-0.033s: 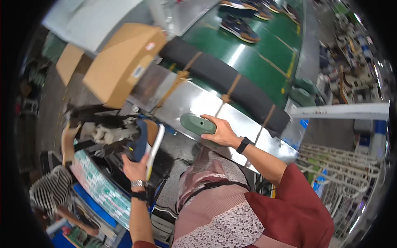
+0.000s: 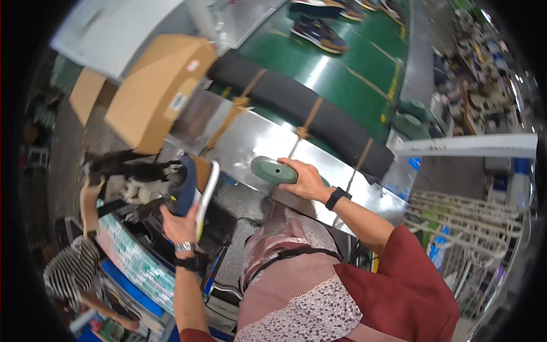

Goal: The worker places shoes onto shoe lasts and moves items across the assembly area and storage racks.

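Note:
My right hand (image 2: 307, 181) grips a green shoe last (image 2: 265, 169) with a small round hole in its top face, held in front of my body beside the metal edge of the bench. Part of the last is hidden behind the fingers. Off to the left, my left hand (image 2: 180, 226) is closed on a navy and brown sneaker (image 2: 186, 188) with a white sole. Thumb and fingers clasp its near end, and the shoe sits against dark machine parts (image 2: 137, 171).
A green conveyor (image 2: 319, 74) carries several navy and brown sneakers (image 2: 317, 35) at the far side. A black padded roll (image 2: 302, 108) tied with cord lines its near end. At left stands a cardboard box (image 2: 154, 94); at right, a white wire rack (image 2: 467, 228). Another person's striped sleeve (image 2: 74, 265) shows lower left.
The view has shifted slightly, so the bench and box sit further left. The left hand and sneaker appear a little further left; both hands keep their hold.

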{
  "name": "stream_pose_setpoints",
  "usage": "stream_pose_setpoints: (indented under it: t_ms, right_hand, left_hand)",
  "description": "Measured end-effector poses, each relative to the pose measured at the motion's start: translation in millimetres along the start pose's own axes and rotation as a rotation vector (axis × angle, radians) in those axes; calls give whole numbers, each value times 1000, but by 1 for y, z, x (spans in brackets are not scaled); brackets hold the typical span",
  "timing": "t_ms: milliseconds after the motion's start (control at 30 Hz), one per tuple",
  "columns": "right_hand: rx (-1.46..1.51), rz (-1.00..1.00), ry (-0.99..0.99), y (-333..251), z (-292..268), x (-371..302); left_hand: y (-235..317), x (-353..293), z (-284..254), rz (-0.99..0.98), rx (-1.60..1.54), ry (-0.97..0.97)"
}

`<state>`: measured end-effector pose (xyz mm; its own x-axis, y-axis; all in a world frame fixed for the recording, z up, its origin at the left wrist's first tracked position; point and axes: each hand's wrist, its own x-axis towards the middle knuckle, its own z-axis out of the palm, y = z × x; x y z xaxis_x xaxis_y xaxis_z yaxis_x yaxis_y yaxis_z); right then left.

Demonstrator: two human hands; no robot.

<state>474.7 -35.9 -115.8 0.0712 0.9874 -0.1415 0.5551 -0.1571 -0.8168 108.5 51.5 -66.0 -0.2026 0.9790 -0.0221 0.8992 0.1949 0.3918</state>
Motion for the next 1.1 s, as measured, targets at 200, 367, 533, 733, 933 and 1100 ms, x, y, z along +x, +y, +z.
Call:
stream_pose_setpoints:
  t_ms: [200,367,533,733,933,1100]
  right_hand:
    - [-202,90,121,99,-32,-63]
    - [-141,139,117,100,-38,-57]
    - [-73,127,44,108,-29,-46]
    - [-71,148,196,49,-26,-34]
    - [24,-163,74,-54,39,39]
    - [28,-313,-163,-131,141,44]
  left_hand:
    - [105,51,100,425,92,-119]
    - [114,43,136,484,81,-259]
    - [109,10,59,769,-114,-202]
    - [-40,-110,33,277,-141,-498]
    - [-213,-214,11,-301,-159,-429]
    - [-305,-248,-2,-495,-282,-377]
